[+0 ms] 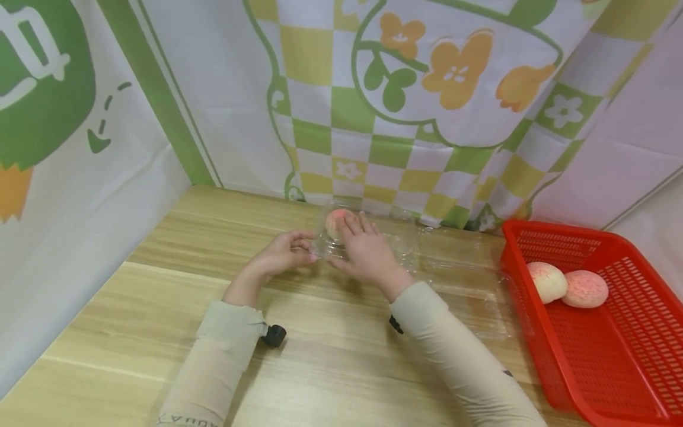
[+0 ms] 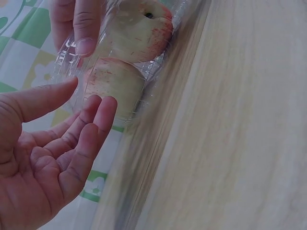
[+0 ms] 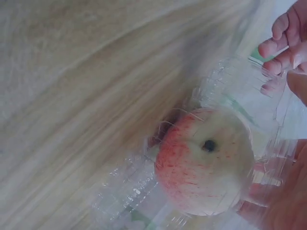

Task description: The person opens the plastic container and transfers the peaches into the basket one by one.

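Flimsy clear box, two hands on the job

So closest to me are my pale sleeves [image 1: 213, 350], pushed back off the wrists, which I reckon keeps the cuffs from snagging thin plastic. Off to my right is a red basket [image 1: 594, 350] with a creamy fruit [image 1: 546, 283] and a pinker fruit [image 1: 586, 289] side by side against its left wall; it's open on top, so I'd guess it sits there for an easy reach. Between that and my work, another clear plastic piece [image 1: 472, 302] lies flat on the wooden table [image 1: 309, 379].

Further out, my left hand [image 1: 285, 252] is at the left end of the clear box [image 1: 401, 243], fingers loosely curved, thumb well apart, pinching nothing. Can't tell if the fingertips actually touch the plastic. Probably there as a stop so the box doesn't skid.

My right hand [image 1: 368, 252] is spread over the top, fingers stretched out, likely because flat fingers won't dent it. My left wrist view shows two blushed fruit inside: one at the end [image 2: 115, 86] and its neighbour [image 2: 139, 31].

Behind it all hangs the checked curtain [image 1: 352, 142].
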`<control>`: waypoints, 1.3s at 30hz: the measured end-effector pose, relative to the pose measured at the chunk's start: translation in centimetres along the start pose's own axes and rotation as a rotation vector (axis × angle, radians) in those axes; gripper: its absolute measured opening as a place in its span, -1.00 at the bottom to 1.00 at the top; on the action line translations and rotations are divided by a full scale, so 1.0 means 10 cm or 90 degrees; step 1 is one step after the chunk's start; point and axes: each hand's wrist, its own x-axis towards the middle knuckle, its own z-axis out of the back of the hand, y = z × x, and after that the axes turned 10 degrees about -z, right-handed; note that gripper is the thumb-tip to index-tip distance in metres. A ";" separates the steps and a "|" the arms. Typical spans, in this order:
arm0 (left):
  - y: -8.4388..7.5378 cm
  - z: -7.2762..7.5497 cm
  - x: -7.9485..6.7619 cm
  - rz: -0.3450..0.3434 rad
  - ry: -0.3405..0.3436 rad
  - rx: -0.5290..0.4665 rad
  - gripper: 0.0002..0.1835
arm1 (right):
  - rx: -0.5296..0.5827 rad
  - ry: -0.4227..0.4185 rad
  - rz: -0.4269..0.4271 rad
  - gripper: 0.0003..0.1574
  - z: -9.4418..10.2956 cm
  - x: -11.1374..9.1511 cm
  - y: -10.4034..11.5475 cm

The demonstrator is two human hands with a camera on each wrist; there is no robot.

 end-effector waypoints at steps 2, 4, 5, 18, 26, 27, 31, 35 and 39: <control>0.01 0.00 0.00 0.001 0.000 -0.002 -0.33 | -0.018 -0.020 0.016 0.10 -0.01 0.00 -0.01; 0.02 -0.01 0.00 0.003 0.000 -0.005 -0.33 | -0.031 -0.045 0.033 0.09 -0.03 0.00 -0.02; 0.02 -0.01 0.00 0.002 0.001 -0.007 -0.33 | -0.039 -0.057 0.041 0.09 -0.04 0.00 -0.02; -0.02 -0.03 0.04 0.008 0.000 -0.023 -0.34 | -0.054 -0.085 0.087 -0.06 -0.01 0.03 -0.04; 0.00 -0.08 0.05 0.023 -0.023 -0.037 -0.36 | -0.148 -0.161 0.123 -0.36 -0.09 0.03 0.02; 0.00 -0.09 0.05 0.025 -0.025 -0.039 -0.37 | -0.155 -0.205 0.145 -0.44 -0.12 0.02 0.01; 0.00 -0.10 0.06 0.028 -0.027 -0.046 -0.37 | -0.170 -0.331 0.207 -0.57 -0.24 0.03 -0.04; -0.02 -0.11 0.07 0.029 -0.031 -0.056 -0.38 | -0.179 -0.388 0.222 -0.54 -0.29 0.05 -0.07; -0.03 -0.10 0.08 0.037 -0.035 -0.071 -0.39 | -0.199 -0.411 0.236 -0.51 -0.31 0.07 -0.08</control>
